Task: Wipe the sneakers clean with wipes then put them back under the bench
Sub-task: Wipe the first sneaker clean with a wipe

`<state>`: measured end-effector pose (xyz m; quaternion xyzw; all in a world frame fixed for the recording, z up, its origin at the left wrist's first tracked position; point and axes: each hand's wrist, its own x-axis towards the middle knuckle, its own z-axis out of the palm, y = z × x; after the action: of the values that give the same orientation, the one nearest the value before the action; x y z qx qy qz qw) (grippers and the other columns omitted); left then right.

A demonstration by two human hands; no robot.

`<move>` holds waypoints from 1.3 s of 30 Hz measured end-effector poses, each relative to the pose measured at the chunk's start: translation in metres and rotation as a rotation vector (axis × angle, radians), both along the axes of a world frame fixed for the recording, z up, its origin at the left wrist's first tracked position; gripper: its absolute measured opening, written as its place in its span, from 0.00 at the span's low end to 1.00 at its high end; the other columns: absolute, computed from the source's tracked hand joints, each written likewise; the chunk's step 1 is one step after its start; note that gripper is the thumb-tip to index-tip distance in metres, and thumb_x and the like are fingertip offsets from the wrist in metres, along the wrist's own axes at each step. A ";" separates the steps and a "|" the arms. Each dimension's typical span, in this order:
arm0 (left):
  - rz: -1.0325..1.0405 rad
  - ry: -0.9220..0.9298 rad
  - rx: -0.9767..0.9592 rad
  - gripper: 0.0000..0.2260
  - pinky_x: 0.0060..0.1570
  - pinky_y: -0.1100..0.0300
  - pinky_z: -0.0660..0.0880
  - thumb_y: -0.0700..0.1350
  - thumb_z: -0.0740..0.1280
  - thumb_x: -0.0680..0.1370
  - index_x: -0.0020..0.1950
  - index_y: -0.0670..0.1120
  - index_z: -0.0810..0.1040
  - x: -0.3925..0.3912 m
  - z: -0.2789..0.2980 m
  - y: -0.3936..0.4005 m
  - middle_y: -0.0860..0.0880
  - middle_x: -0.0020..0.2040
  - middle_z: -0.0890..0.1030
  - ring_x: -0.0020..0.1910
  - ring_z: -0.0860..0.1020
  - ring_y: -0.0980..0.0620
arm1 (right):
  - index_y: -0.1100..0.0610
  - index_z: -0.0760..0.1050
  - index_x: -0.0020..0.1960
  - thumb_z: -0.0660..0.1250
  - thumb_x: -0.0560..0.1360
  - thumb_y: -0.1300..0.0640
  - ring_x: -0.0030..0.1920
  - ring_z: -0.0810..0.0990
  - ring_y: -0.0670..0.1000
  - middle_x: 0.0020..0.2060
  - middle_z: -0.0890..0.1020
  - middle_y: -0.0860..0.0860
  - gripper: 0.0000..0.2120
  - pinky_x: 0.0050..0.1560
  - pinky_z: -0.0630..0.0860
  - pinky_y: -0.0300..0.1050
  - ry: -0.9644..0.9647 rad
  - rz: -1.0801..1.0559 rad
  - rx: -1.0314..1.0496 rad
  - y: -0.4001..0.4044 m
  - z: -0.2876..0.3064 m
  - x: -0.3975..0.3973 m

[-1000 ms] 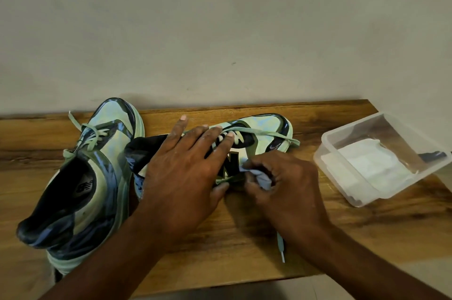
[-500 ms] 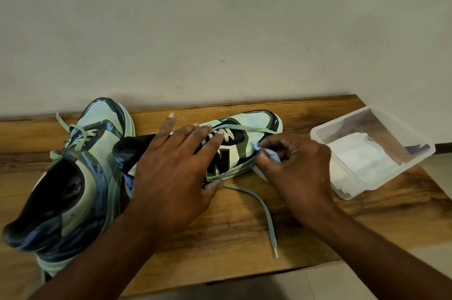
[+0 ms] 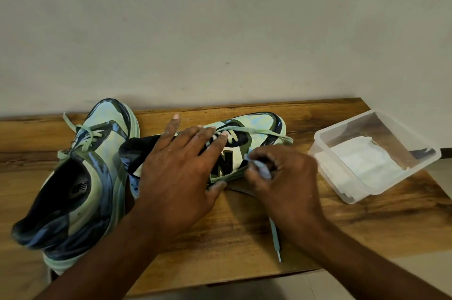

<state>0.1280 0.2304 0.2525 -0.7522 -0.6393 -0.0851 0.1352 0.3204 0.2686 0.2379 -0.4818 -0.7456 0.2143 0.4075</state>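
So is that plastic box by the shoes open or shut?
Open. The plastic box has no lid on, and the white wipes inside show from above.

I count two sneakers on one wooden bench (image 3: 244,238): an upright sneaker (image 3: 80,177) on my left and a tipped sneaker (image 3: 247,145) under my fingers. One crumpled wipe (image 3: 260,168) sits in my right hand (image 3: 286,177); my left hand (image 3: 181,174) makes two hands. One clear plastic tub (image 3: 376,155) holds a stack of wipes (image 3: 359,165), number unclear.
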 end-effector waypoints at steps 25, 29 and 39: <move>0.015 0.002 0.003 0.37 0.79 0.38 0.60 0.64 0.76 0.71 0.76 0.49 0.74 0.002 0.002 0.000 0.46 0.71 0.79 0.72 0.76 0.44 | 0.52 0.86 0.53 0.74 0.77 0.61 0.46 0.80 0.40 0.46 0.85 0.46 0.08 0.48 0.74 0.30 -0.135 0.045 0.030 0.018 0.005 0.003; 0.010 -0.009 0.009 0.37 0.79 0.38 0.60 0.63 0.76 0.71 0.76 0.49 0.75 0.002 0.001 -0.001 0.46 0.71 0.79 0.72 0.76 0.45 | 0.52 0.86 0.51 0.75 0.77 0.60 0.44 0.80 0.37 0.44 0.86 0.46 0.05 0.45 0.71 0.24 -0.043 -0.085 0.013 0.043 0.017 0.019; 0.010 0.005 0.010 0.37 0.78 0.38 0.60 0.64 0.76 0.71 0.76 0.49 0.75 0.002 0.002 -0.001 0.46 0.71 0.80 0.71 0.76 0.44 | 0.52 0.86 0.50 0.74 0.77 0.61 0.42 0.82 0.39 0.43 0.85 0.45 0.05 0.44 0.79 0.34 -0.046 -0.058 -0.032 0.048 0.016 0.014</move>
<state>0.1299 0.2298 0.2541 -0.7484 -0.6425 -0.0857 0.1407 0.3348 0.3167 0.2538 -0.5144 -0.7371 0.2031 0.3884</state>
